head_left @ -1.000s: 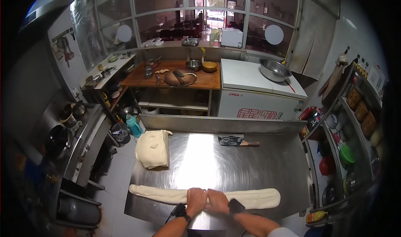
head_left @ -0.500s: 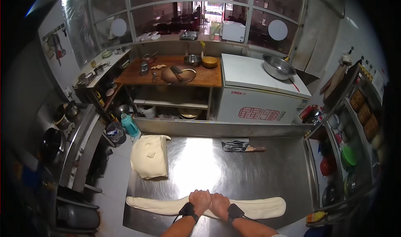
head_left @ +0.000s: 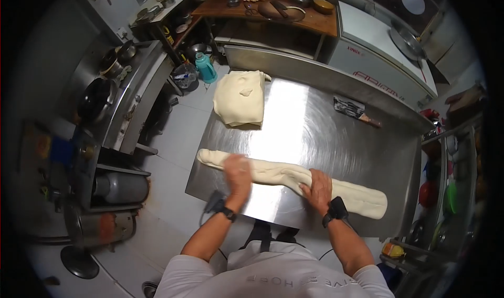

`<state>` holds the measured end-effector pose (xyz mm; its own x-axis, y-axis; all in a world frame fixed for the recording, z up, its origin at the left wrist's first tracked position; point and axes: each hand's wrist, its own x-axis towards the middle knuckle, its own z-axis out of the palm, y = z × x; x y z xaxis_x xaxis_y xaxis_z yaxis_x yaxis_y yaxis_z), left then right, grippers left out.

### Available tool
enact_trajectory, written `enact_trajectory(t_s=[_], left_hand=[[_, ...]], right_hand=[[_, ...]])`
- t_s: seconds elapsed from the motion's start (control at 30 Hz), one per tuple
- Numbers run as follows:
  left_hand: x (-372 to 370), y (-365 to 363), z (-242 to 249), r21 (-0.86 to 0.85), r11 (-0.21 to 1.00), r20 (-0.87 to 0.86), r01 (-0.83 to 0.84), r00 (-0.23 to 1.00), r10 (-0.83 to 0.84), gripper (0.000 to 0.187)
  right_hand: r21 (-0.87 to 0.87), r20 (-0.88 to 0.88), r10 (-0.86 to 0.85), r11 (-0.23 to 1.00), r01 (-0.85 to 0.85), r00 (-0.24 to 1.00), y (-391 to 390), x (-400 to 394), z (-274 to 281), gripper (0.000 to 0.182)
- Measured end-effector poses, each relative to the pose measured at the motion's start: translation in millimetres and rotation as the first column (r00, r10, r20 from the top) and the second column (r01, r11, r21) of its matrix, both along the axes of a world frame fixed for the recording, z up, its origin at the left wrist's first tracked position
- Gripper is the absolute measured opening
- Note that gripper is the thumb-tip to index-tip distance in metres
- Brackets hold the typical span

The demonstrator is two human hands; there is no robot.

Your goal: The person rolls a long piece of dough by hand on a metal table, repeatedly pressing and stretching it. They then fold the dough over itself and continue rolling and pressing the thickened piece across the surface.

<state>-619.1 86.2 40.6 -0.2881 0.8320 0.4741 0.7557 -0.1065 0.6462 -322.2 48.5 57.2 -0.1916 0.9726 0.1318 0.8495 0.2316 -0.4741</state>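
Note:
A long pale strip of dough (head_left: 268, 173) lies across the near part of the steel worktop, its surface dented and creased around the middle. My right hand (head_left: 317, 190) grips the dough right of centre, with fingers over the top and thumb towards the near side. Over the strip's left part is my left hand (head_left: 239, 176), smeared by motion, so its fingers and whether it touches the dough cannot be made out. A big folded block of dough (head_left: 239, 101) rests at the worktop's back left, a small scrap on top.
The steel worktop (head_left: 294, 140) has a raised back edge. A cleaver (head_left: 349, 107) lies at its back right. A teal thermos (head_left: 206, 68) stands beyond the left corner. Shelves (head_left: 454, 166) stand to the right, a stove counter (head_left: 131, 103) to the left.
My hands were together at the strip's middle; now they are apart, left hand to the left, right hand to the right. The view has tilted down and turned, and the strip's middle is more creased.

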Motion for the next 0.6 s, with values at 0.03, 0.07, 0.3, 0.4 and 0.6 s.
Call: enact_trajectory(t_s=[0.03, 0.07, 0.3, 0.4, 0.6], left_hand=[[-32, -7, 13, -0.113, 0.976, -0.072, -0.184, 0.982, 0.176, 0.023], [-71, -5, -6, -0.168, 0.931, -0.137, -0.324, 0.943, 0.304, 0.035], [-129, 42, -15, -0.593, 0.779, 0.551, -0.203, 0.604, 0.577, 0.06], [-147, 43, -31, -0.576, 0.812, 0.675, -0.096, 0.505, 0.538, 0.057], [-129, 23, 20, -0.475, 0.841, 0.53, -0.258, 0.679, 0.508, 0.047]], right_hand=[[-0.016, -0.006, -0.014, 1.0, 0.014, 1.0, 2, -3, -3, 0.059], [-0.061, 0.034, -0.027, 0.998, 0.029, 0.999, 13, -4, -5, 0.056], [-0.235, 0.104, -0.093, 0.965, 0.115, 0.99, 49, -3, -3, 0.052], [-0.235, 0.119, -0.092, 0.965, 0.118, 0.989, 53, -1, -11, 0.053], [-0.323, -0.04, -0.143, 0.938, 0.122, 0.989, 59, 4, -1, 0.053]])
